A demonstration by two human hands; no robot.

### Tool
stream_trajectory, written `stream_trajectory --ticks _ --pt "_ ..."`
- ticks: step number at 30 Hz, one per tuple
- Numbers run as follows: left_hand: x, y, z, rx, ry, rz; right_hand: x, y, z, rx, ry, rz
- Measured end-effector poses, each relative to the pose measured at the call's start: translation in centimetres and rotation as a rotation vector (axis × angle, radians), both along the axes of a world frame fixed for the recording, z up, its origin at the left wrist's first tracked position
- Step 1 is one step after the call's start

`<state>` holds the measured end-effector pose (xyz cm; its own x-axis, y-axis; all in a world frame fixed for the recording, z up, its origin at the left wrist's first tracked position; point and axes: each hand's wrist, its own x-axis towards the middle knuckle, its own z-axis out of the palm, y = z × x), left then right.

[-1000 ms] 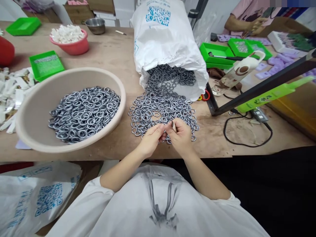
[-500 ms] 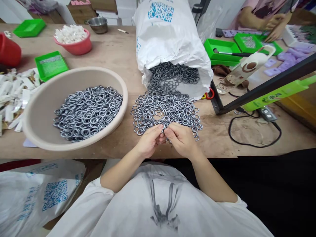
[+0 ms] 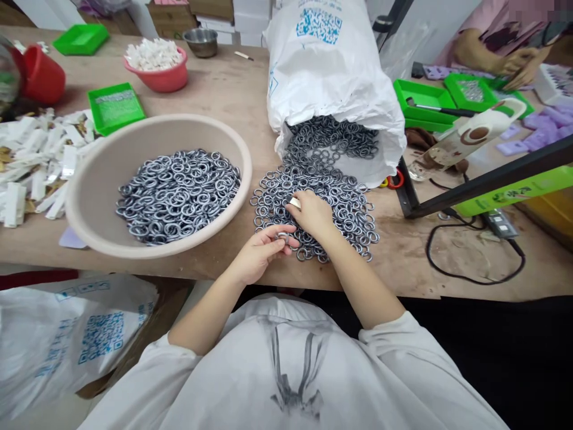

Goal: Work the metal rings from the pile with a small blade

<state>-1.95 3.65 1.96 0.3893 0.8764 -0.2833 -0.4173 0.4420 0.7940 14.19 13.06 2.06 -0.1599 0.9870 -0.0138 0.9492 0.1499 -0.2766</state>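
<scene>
My left hand (image 3: 262,251) is closed in a pinch on a grey ring (image 3: 283,237) at the near edge of the ring pile. My right hand (image 3: 316,214), palm down with fingers curled, is over the loose grey rings (image 3: 353,209). A small pale piece (image 3: 295,203) shows at its fingertips; whether it is held or worn I cannot tell. Behind the hands, the rings spill from the mouth of a white sack (image 3: 331,71) lying on its side. To the left stands a wide beige basin (image 3: 89,209), with many similar rings in it.
White pieces (image 3: 27,155) lie heaped at far left, near a green tray (image 3: 115,108) and a red bowl (image 3: 163,80). On the right are a black metal frame (image 3: 483,176), a cable (image 3: 430,251) and a bottle (image 3: 470,134). A co-worker's hands (image 3: 521,65) are at top right.
My hands, together before, have parted. The right one has moved forward onto the pile, while the left keeps a ring near the front. The whole view has shifted somewhat.
</scene>
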Motion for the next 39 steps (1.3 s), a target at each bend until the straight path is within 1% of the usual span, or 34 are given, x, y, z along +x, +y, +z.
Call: stream_trajectory --ticks 3,5,7,10,13,15,17,19,21,23,24,26,31,33,36,38,39 --pt "-0.7 0.6 -0.6 -0.063 0.008 0.12 -0.9 1.6 -0.2 -0.025 -0.038 -0.037" --pt "-0.9 1.0 -0.8 -0.049 0.049 0.187 -0.4 2.2 -0.3 -0.017 0.005 -0.063" --pt "-0.6 1.6 -0.8 0.016 0.124 0.26 0.8 2.0 -0.2 -0.003 0.132 -0.08" --pt "0.7 2.2 -0.8 0.145 0.245 0.322 2.4 -0.2 0.4 -0.036 0.488 -0.052" --pt "2.6 2.4 -0.6 0.249 0.257 0.28 2.7 -3.9 0.9 -0.111 0.886 -0.017" --pt "3.7 2.2 -0.5 0.294 0.231 0.257 2.4 -6.0 0.9 -0.14 1.064 -0.035" --pt "4.5 1.9 -0.4 0.301 0.204 0.241 2.2 -7.3 0.9 -0.122 1.166 -0.078" --pt "4.9 1.6 -0.3 0.257 0.16 0.18 2.2 -7.8 1.0 -0.105 1.231 -0.088" --pt "5.0 1.4 0.0 0.192 0.097 0.099 2.4 -7.8 1.2 -0.157 1.293 -0.043" --pt "4.9 1.2 0.4 0.148 0.05 0.048 2.8 -7.6 1.5 -0.255 1.338 0.011" --pt "4.8 1.0 0.6 0.141 0.036 0.037 2.9 -7.7 1.7 -0.285 1.337 0.027" --pt "4.6 0.8 1.0 0.134 0.018 0.021 3.3 -7.9 2.2 -0.265 1.261 0.066" --pt "4.2 0.4 1.2 0.103 -0.013 0.022 4.1 -9.4 3.3 -0.039 0.808 0.292" --pt "4.1 0.4 1.0 0.088 -0.021 0.025 4.1 -9.8 3.6 0.02 0.704 0.34" --pt "4.0 0.5 0.9 0.069 -0.019 0.034 4.0 -10.0 3.7 0.067 0.64 0.359" --pt "3.9 0.4 0.9 0.073 -0.002 0.038 4.1 -9.9 3.4 0.05 0.637 0.368" --pt "3.8 0.2 1.0 0.094 0.01 0.022 4.2 -9.6 3.1 0.039 0.645 0.347"
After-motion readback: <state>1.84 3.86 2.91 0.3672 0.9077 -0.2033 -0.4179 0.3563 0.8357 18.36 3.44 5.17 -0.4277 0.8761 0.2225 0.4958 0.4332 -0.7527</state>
